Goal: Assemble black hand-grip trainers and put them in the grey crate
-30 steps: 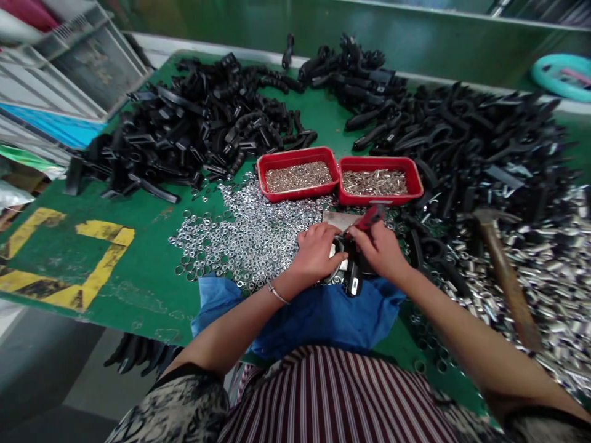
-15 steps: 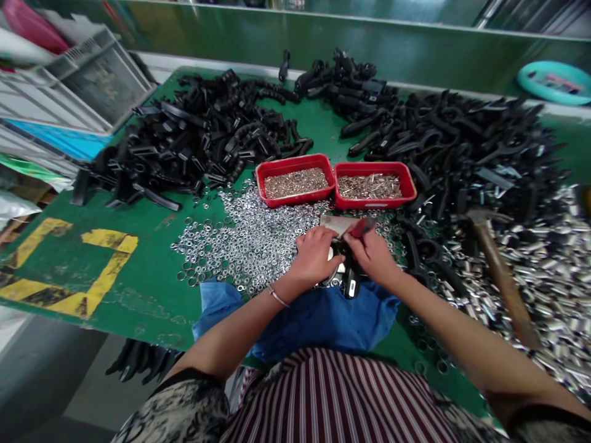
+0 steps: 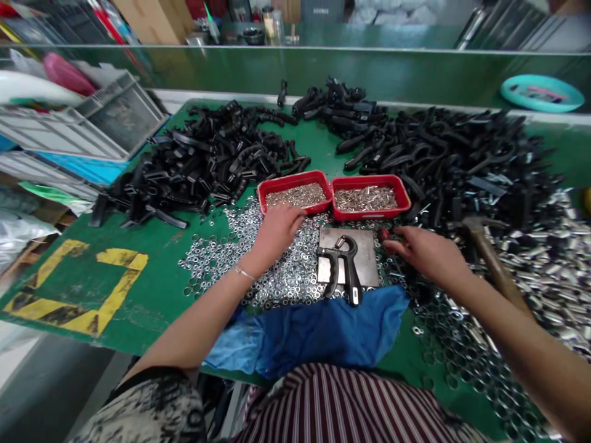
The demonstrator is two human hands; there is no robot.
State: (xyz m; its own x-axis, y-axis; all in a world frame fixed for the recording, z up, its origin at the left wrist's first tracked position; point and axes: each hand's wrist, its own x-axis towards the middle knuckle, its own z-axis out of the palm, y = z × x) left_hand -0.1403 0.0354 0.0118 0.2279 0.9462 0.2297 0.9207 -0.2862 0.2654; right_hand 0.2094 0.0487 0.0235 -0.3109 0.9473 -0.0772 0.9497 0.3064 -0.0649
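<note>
A black hand grip strengthener (image 3: 353,280) with a metal spring at its top lies on a flat metal plate (image 3: 367,252) in front of me. My left hand (image 3: 277,231) is at the near rim of the left red tray (image 3: 295,180), which holds tiny metal parts. Its fingers are loosely bent, thumb apart, with nothing visible in them. To the right of the plate, my right hand (image 3: 427,249) is closed around a red-handled tool (image 3: 385,237), whose working end I cannot make out.
Shiny nuts (image 3: 286,271) spread left of the plate. A second red tray (image 3: 369,215) holds metal pins. Black handle parts (image 3: 198,154) are piled at the back. A hammer (image 3: 501,267) lies at right beside silver cylinders (image 3: 549,264). A blue cloth (image 3: 318,335) covers the near edge.
My hands have parted, leaving the grip strengthener on the plate. The left has moved up and left to the red tray; the right has moved right with the red-handled tool.
</note>
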